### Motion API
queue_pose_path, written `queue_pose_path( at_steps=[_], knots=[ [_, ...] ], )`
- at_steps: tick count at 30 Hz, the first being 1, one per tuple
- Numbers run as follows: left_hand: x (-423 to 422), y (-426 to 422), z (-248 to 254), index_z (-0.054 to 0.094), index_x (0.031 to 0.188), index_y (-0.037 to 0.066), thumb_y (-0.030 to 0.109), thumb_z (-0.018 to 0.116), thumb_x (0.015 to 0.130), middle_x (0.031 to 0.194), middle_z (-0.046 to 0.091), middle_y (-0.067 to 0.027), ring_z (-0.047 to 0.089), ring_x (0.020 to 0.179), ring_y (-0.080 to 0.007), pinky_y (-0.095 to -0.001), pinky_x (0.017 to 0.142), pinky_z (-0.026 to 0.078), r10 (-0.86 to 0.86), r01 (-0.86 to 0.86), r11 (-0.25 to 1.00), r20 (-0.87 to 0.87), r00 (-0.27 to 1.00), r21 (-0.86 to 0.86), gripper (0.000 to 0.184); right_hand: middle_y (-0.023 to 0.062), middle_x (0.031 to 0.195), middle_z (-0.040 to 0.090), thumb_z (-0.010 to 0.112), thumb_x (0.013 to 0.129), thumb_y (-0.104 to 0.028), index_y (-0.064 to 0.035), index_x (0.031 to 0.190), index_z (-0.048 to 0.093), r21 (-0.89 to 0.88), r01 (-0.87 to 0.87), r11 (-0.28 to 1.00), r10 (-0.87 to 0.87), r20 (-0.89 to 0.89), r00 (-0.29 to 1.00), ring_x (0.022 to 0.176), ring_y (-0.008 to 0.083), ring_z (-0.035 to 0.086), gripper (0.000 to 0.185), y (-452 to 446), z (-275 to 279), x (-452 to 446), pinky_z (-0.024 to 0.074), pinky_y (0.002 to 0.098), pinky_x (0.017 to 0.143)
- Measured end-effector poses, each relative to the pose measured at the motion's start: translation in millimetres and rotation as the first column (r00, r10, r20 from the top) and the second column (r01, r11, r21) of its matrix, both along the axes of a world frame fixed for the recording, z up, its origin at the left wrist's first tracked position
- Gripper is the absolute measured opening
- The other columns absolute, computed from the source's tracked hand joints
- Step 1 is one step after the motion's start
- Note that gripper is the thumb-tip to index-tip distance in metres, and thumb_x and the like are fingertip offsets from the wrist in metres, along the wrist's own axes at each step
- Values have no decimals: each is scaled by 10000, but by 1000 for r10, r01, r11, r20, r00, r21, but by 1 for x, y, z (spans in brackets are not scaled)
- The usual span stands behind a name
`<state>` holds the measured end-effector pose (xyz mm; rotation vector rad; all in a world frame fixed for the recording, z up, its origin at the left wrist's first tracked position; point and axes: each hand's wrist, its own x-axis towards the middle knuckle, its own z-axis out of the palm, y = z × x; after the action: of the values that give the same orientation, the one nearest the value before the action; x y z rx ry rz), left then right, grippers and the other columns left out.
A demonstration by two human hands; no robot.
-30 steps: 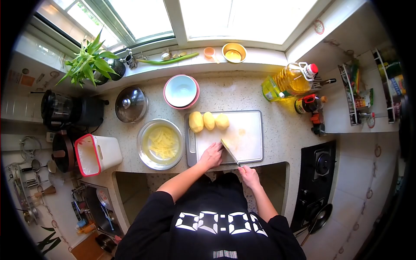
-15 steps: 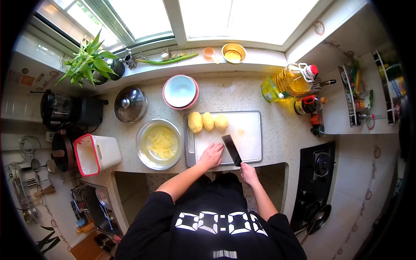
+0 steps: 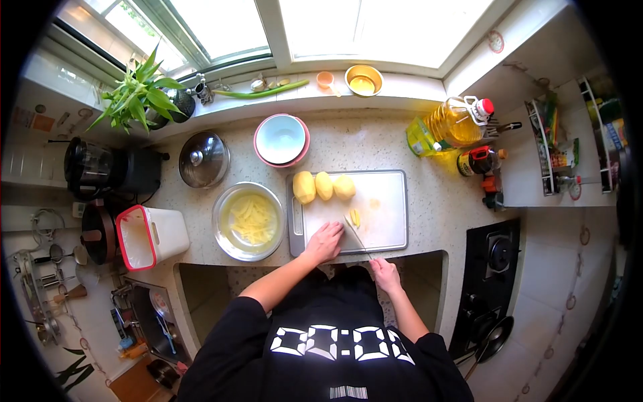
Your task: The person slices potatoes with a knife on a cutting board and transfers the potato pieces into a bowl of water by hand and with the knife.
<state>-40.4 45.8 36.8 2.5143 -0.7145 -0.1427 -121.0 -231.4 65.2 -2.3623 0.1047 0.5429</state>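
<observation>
A kitchen knife point(image 3: 358, 236) is in my right hand point(image 3: 386, 274), its fingers wrapped round the handle at the front edge of the cutting board point(image 3: 385, 201). The blade stands edge-down, so only its thin spine shows. My left hand point(image 3: 325, 242) rests closed on the board just left of the blade; what lies under its fingers is hidden. A few cut yellow potato pieces point(image 3: 355, 217) lie beside the blade tip. Peeled potatoes point(image 3: 324, 186) sit in a row along the board's back left. Left of the board, a metal bowl point(image 3: 219, 236) holds potato strips point(image 3: 253, 221) in liquid.
Stacked bowls point(image 3: 280, 139) stand behind the board, with a glass lid point(image 3: 203, 159) to their left. A white bin point(image 3: 171, 236) with a red rim is at far left. An oil bottle point(image 3: 455, 124) stands at back right, a gas stove point(image 3: 497, 254) at right.
The knife has turned from showing its broad dark side to standing upright on edge. Cut potato pieces now show to the right of the blade. My left hand stays nearly in place.
</observation>
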Motion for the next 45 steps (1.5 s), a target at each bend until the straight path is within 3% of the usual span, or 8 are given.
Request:
queue_pose_path(
  at_steps=[3, 7, 12, 15, 20, 24, 37, 45],
  knots=[
    [-4, 5, 5, 641, 1269, -18, 151, 711, 755, 1301, 643, -183, 594, 1267, -328, -433, 1130, 452, 143, -142, 983, -1, 990, -113, 546, 171, 716, 692, 644, 963, -563, -82, 825, 600, -195, -107, 975, 123, 70, 990, 685, 407, 690, 502, 12, 38, 11, 532, 506, 595],
    [-9, 18, 35, 663, 1192, 14, 110, 692, 774, 1164, 668, -194, 644, 1114, -369, -444, 1011, 525, 294, -301, 921, -65, 953, -246, 430, 134, 678, 665, 734, 884, -575, -99, 801, 586, -255, -123, 959, 189, 251, 949, 634, 346, 684, 505, 27, 64, 19, 527, 452, 553],
    [-32, 41, 62, 713, 853, 55, 132, 726, 809, 885, 709, -113, 679, 842, -318, -417, 777, 547, 382, -405, 865, -136, 914, -296, 89, 103, 655, 638, 792, 824, -566, -108, 775, 578, -294, -156, 943, 264, 374, 889, 592, 311, 664, 509, 48, 80, 36, 517, 428, 535],
    [-46, 64, 99, 718, 853, 54, 129, 727, 809, 847, 700, -118, 676, 836, -327, -425, 775, 542, 430, -424, 849, -53, 901, -314, 87, 95, 664, 641, 806, 798, -570, -104, 776, 572, -298, -210, 931, 320, 389, 864, 605, 306, 668, 522, 71, 86, 50, 518, 421, 542],
    [-57, 99, 132, 669, 1282, 5, 156, 728, 835, 1316, 670, -183, 616, 1270, -353, -453, 1104, 477, 489, -473, 834, -15, 872, -283, 476, 86, 684, 647, 810, 786, -569, -99, 792, 577, -298, -408, 863, 501, 411, 762, 628, 296, 678, 524, 126, 88, 72, 526, 410, 555],
    [-70, 128, 129, 598, 1378, -16, 233, 691, 894, 1411, 606, -205, 547, 1356, -365, -506, 1169, 392, 548, -541, 828, 6, 837, -151, 552, 82, 688, 646, 804, 790, -570, -98, 800, 585, -269, -523, 809, 584, 472, 660, 627, 292, 676, 520, 169, 86, 84, 528, 401, 559],
    [-76, 188, 77, 547, 1415, -50, 388, 562, 1009, 1461, 542, -259, 505, 1371, -404, -517, 1177, 362, 754, -756, 655, -54, 654, -15, 597, 86, 678, 654, 761, 815, -593, -93, 785, 601, -326, -707, 627, 771, 387, 505, 589, 300, 669, 526, 217, 81, 75, 521, 406, 558],
    [-40, 200, 106, 545, 1453, 20, 248, 566, 1007, 1506, 500, -229, 513, 1353, -399, -463, 1143, 412, 876, -841, 480, 87, 474, -252, 501, 148, 709, 669, 724, 893, -538, -66, 801, 603, -195, -585, 787, 617, 242, 749, 657, 359, 674, 495, 164, 78, 60, 517, 435, 583]
  ],
)
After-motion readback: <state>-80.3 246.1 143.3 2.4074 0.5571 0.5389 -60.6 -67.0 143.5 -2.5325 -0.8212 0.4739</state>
